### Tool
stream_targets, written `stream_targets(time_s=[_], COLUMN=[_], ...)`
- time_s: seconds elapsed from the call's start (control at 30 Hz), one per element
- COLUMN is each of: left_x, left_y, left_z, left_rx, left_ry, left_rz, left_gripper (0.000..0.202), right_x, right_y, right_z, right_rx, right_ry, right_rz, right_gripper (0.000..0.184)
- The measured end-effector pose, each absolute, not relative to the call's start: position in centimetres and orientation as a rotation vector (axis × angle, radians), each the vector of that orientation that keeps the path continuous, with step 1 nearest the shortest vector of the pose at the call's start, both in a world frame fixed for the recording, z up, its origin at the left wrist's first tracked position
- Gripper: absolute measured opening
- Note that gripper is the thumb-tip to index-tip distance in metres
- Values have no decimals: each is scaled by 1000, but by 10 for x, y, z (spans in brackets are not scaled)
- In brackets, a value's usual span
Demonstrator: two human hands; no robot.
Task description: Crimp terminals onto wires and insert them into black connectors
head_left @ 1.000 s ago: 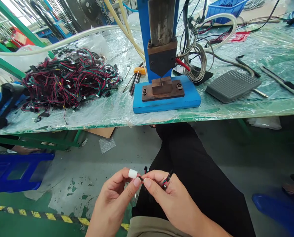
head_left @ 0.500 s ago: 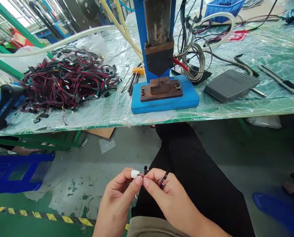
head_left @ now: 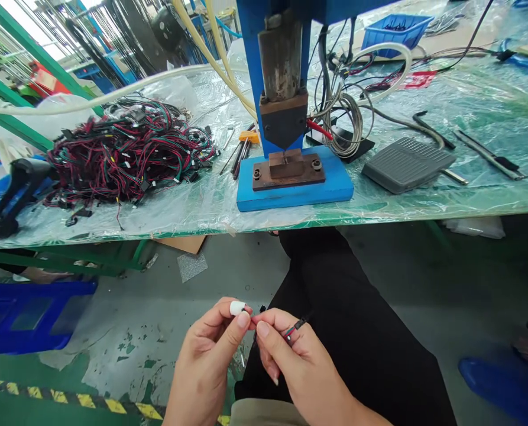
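Above my lap, my left hand and my right hand meet at their thumbs and forefingers. Between them they pinch a thin wire harness with red, green and black wires. One black connector of it sticks out over my right forefinger. My left forefinger wears a white finger cover. What exactly sits between the left fingertips is mostly hidden by the thumb. Another small dark end shows just behind the right fingertips.
On the film-covered bench stands a blue press. Left of it lies a heap of wire harnesses; right of it, a grey foot pedal, coiled cables and metal bars. A blue bin is at the back, a blue stool at left.
My fingertips have shifted slightly left and drawn a little apart, showing more wire. Lower fingers of my right hand now show beneath. The view has tilted up slightly.
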State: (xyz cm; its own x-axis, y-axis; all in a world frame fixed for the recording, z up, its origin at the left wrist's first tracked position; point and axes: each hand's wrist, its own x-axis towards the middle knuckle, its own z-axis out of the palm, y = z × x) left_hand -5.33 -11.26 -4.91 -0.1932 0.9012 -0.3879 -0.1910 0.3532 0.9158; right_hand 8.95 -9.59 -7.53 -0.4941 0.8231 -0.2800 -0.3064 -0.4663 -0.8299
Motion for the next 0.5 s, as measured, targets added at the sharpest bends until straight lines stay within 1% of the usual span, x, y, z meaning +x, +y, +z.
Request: stream_targets(time_s=[0.2,0.4,0.5], left_x=[-43,-36,-38], left_y=[-112,-109,-107], left_z=[-54,-59,-56], left_rx=[597,649,672], left_ry=[1376,1344,1346], left_rz=[1117,1151,1146], left_gripper=[23,20,21], right_x=[87,88,87], right_y=[-93,-89,-87], right_z=[-76,-73,-72], right_rx=[-956,-997,-972], right_ry=[-924,-947,-925], right_rz=[1962,1940,1964], right_gripper=[40,49,51])
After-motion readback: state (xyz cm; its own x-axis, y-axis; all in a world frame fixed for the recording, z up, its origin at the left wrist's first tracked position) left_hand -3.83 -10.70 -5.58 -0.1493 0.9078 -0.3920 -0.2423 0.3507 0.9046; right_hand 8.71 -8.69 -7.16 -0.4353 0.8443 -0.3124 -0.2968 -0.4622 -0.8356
